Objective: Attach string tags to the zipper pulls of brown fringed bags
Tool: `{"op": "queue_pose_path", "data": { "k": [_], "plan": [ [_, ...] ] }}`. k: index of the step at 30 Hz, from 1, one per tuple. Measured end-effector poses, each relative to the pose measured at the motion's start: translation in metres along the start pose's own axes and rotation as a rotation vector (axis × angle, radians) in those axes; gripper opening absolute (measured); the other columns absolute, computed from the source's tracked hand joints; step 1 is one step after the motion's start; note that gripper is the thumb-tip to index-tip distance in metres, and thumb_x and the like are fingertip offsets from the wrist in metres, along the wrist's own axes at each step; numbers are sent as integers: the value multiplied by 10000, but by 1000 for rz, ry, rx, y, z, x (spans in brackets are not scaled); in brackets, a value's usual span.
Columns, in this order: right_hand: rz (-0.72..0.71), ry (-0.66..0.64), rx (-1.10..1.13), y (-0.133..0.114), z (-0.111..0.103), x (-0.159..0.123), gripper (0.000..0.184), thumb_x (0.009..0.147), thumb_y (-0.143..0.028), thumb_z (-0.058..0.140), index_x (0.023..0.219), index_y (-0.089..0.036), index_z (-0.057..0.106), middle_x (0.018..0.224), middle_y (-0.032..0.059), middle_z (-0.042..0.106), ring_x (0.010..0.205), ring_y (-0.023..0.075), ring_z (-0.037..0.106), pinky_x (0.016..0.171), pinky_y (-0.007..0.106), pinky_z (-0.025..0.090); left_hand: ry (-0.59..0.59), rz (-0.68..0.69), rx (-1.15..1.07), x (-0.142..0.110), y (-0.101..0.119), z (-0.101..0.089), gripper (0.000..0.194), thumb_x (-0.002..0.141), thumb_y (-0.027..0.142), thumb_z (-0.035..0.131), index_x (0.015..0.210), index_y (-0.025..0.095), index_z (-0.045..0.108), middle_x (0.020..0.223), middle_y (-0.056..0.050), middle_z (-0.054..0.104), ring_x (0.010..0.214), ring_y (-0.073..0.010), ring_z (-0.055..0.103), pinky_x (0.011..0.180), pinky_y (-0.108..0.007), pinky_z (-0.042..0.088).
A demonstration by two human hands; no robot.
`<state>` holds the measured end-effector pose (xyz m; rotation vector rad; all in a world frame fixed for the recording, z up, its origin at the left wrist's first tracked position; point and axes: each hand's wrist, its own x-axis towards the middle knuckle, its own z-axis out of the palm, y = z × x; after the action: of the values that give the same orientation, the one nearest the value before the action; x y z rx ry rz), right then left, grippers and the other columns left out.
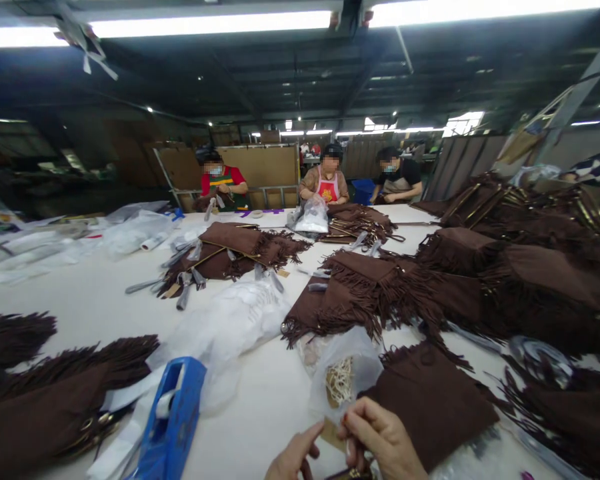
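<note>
At the bottom centre, a small tan card tag [332,434] shows between my two hands. My right hand [386,439] is closed in a pinch at the tag's right edge. My left hand [295,457] is just left of the tag, its index finger stretched out and apart from the finger below. Gold-coloured metal and a dark edge of an item [353,475] show beneath my right fingers, mostly cut off by the frame. Just beyond my hands, a clear plastic bag [363,357] holds a bundle of cream strings [340,380]. A brown fringed suede-like piece [433,403] lies to the right.
A blue tape dispenser [177,417] stands at front left beside brown fringed bags [45,420]. White plastic sheets [230,313] lie mid-table. Brown fringed bags [365,280] pile up toward the right. Across the white table [100,297], several co-workers [330,177] sit handling items.
</note>
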<state>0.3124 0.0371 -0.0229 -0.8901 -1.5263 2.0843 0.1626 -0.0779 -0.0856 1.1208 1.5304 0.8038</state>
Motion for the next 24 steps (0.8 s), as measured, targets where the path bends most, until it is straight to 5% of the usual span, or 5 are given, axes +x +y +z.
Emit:
{"op": "queue_pose_path", "data": {
  "k": [3,8,14,20,24],
  "plan": [
    [39,-183,-22,18,29,2,435,698,-588,548,676,-153,538,457,-33,551,379,59,453,409,176,323,68,170,-82,-6,10,7,540,711,544,546,1150,231,528,1062,-69,527,744,-138,480,698,-251,419],
    [36,-196,-36,24,43,12,446,686,-589,554,696,-143,560,475,-22,557,402,64,450,423,183,339,114,48,-241,-9,15,14,597,727,693,351,604,141,541,543,28,372,520,-80,303,541,-217,326],
    [42,-152,-47,14,35,15,379,688,-516,587,644,-140,578,465,-29,536,416,71,445,446,194,348,186,67,-369,-4,21,12,514,655,654,523,730,145,521,616,20,447,570,-88,362,543,-212,298],
    [22,-279,-141,13,47,8,354,740,-489,540,681,-143,590,455,-52,482,400,52,385,418,180,273,179,-31,-411,0,6,20,638,552,767,489,399,167,337,497,0,425,518,-104,393,540,-250,312],
    [32,-195,-54,18,40,12,391,744,-518,524,757,-135,603,416,-72,442,390,53,362,437,188,280,126,49,-459,-5,17,15,553,674,678,465,503,152,459,561,9,449,560,-100,389,572,-234,315]
  ]
}}
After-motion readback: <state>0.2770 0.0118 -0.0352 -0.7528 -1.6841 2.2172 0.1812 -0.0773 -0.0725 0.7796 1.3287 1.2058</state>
